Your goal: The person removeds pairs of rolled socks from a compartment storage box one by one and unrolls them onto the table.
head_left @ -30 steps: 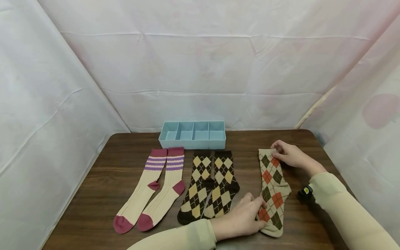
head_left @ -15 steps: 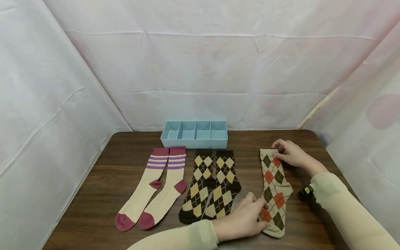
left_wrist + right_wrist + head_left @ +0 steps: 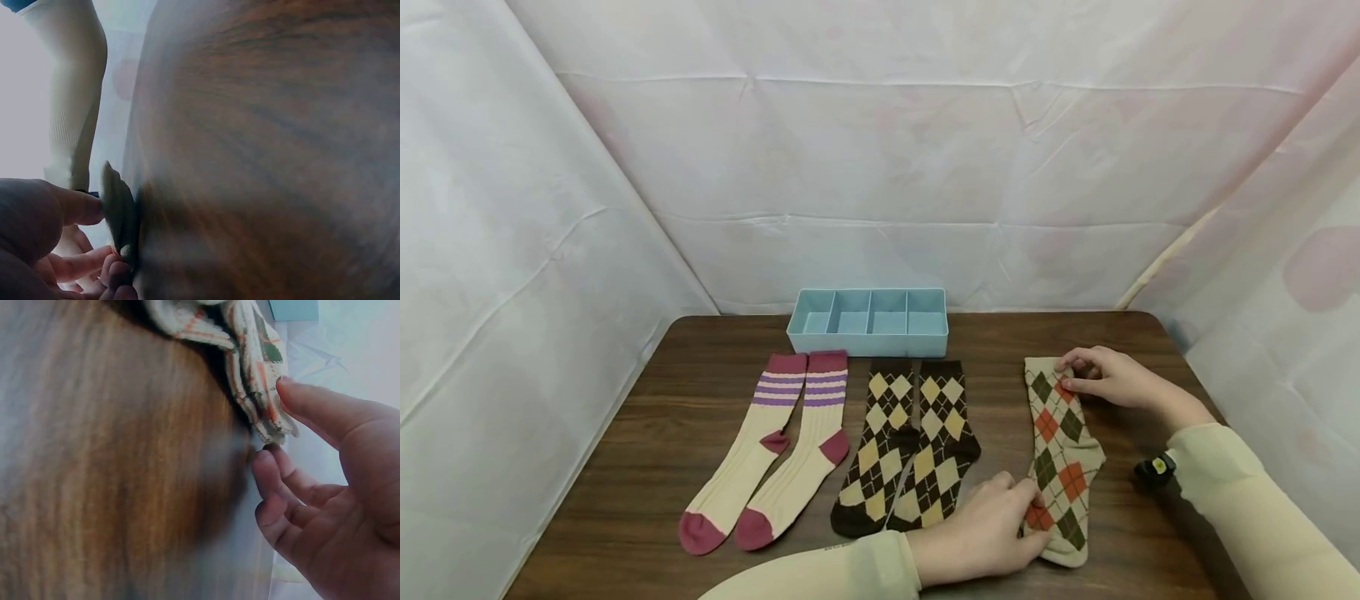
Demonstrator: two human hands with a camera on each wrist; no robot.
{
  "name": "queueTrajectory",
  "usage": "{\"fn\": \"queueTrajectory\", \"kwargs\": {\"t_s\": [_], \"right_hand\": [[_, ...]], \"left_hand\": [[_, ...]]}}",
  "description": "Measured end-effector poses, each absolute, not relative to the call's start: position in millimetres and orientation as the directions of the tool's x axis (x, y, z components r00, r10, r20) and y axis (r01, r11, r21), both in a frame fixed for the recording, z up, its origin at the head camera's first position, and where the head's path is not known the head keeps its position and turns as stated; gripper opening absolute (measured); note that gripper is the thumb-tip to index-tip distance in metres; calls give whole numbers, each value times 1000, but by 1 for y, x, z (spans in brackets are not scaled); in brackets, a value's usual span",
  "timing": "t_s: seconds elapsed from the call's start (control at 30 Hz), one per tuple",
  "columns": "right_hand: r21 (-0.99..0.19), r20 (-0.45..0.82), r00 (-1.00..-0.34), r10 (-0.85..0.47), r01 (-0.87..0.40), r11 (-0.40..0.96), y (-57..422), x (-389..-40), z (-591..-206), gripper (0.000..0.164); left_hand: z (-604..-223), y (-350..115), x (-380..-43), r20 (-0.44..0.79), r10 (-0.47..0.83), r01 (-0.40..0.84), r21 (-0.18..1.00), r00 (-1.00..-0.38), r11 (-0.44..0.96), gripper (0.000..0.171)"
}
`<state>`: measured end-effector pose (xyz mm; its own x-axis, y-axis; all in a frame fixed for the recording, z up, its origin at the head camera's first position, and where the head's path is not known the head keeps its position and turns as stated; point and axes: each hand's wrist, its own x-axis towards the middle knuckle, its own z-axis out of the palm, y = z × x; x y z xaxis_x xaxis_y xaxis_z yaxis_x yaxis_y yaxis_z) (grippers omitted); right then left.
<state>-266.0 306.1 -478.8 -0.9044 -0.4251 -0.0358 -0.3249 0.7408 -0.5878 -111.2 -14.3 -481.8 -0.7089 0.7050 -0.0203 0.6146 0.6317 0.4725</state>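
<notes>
A beige argyle sock [image 3: 1060,462] with orange and green diamonds lies flat at the table's right, toe toward me. My left hand [image 3: 981,529] is at the left edge of its foot; in the left wrist view the thumb and curled fingertips grip the sock edge [image 3: 117,203]. At the cuff, my right hand [image 3: 1120,379] touches the right corner. The right wrist view shows the thumb on the sock [image 3: 269,356], with the other fingertips apart from it, right at the fabric's lower edge. Layered fabric shows there.
Two brown argyle socks [image 3: 940,450] lie left of the beige one. Further left are two cream socks [image 3: 805,442] with maroon toes and purple stripes. A light blue four-part box [image 3: 868,344] stands at the back of the wooden table [image 3: 647,417]. White cloth hangs around.
My right hand has shifted slightly right and its fingers have straightened a little at the cuff. The left hand stays nearly still at the foot. The view has moved slightly.
</notes>
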Motion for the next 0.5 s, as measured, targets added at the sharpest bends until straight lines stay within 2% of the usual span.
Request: {"fn": "queueTrajectory", "kwargs": {"t_s": [0.27, 0.4, 0.5], "right_hand": [[-571, 18, -921, -390, -330, 752, 308, -263, -484, 35], [-573, 29, -921, -388, -333, 749, 307, -263, -484, 36], [-593, -9, -923, -384, -304, 746, 308, -263, -484, 34]], "left_hand": [[-483, -13, -106, -28, 686, 592, 481, -727, 647, 44], [-485, -10, -108, 4, 693, 610, 477, -721, 632, 46], [-487, -7, -109, -2, 693, 605, 487, -721, 631, 45]]}}
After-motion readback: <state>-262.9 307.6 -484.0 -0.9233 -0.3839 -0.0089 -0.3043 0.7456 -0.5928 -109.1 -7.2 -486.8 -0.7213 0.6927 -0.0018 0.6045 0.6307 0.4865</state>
